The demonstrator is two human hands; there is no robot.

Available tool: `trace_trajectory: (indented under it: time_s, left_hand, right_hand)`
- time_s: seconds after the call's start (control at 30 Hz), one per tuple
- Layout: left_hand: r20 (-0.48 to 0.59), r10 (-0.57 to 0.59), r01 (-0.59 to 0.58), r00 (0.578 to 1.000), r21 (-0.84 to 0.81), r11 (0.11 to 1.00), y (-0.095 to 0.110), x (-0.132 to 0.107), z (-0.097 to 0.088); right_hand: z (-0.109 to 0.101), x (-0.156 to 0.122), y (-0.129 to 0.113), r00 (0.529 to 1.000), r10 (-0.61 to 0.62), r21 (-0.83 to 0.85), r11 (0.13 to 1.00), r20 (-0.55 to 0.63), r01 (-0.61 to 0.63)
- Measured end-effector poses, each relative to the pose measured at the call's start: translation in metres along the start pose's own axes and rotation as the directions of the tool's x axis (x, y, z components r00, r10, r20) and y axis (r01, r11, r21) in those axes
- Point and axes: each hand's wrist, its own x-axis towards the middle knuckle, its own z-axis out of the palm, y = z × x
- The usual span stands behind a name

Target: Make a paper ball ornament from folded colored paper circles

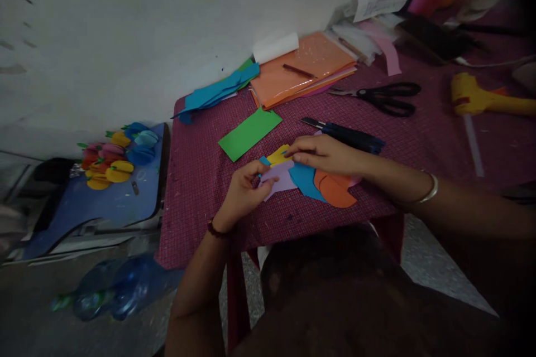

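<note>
A piece of lilac paper (pixel 281 178) lies near the front of the table, over other cut pieces. My left hand (pixel 247 189) is closed on its left side, thumb on top and fingers curled at the edge. My right hand (pixel 324 153) reaches in from the right, thumb and fingertips drawn together at the lilac paper's upper right corner. Yellow paper (pixel 278 155) shows just behind the fingertips. Under and beside my right hand lie blue paper (pixel 309 181) and rounded orange pieces (pixel 337 189).
Behind my hands are a green paper strip (pixel 250 134), a utility knife (pixel 347 136) and black-handled scissors (pixel 383 97). Orange sheets (pixel 305 70) and blue strips (pixel 221 89) lie near the wall. A yellow glue gun (pixel 469 97) is at right. Paper ornaments (pixel 119 170) sit on a blue board (pixel 113 209).
</note>
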Motion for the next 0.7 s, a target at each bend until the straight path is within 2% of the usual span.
trace_trajectory:
  time_s: [0.07,0.17,0.23,0.3,0.37,0.43,0.5,0.7]
  left_hand:
    - [-0.009,-0.149,0.144,0.989,-0.198,0.97,-0.002,0.001,0.003]
    - [0.066,-0.209,0.219,0.976,-0.336,0.916,-0.007,0.003,0.008]
    - [0.036,-0.173,0.177,0.984,-0.265,0.948,-0.008,0.005,0.011]
    - [-0.077,-0.063,0.058,0.995,-0.066,0.996,-0.006,0.005,0.013]
    - [-0.161,0.095,-0.068,0.982,0.17,0.983,-0.003,0.005,0.014]
    - [-0.168,0.198,-0.135,0.966,0.323,0.937,-0.001,0.004,0.014]
    - [-0.16,0.226,-0.155,0.961,0.367,0.917,-0.001,0.003,0.014]
    - [-0.108,0.186,-0.135,0.977,0.369,0.92,-0.002,0.002,0.016]
  right_hand:
    - [0.003,0.001,-0.006,0.999,0.024,0.112,0.993,-0.032,-0.021]
    - [0.009,0.001,-0.011,0.997,0.072,0.255,0.964,0.003,-0.071]
    - [0.013,0.001,-0.009,0.994,0.112,0.305,0.946,0.006,-0.109]
    - [0.016,0.001,-0.006,0.99,0.14,0.339,0.93,0.019,-0.138]
    - [0.018,0.001,-0.003,0.987,0.141,0.363,0.918,0.077,-0.159]
    - [0.018,0.0,-0.001,0.981,0.133,0.379,0.908,0.142,-0.178]
    - [0.018,0.0,-0.001,0.977,0.132,0.395,0.899,0.169,-0.19]
    - [0.02,0.001,0.001,0.975,0.132,0.471,0.859,0.18,-0.203]
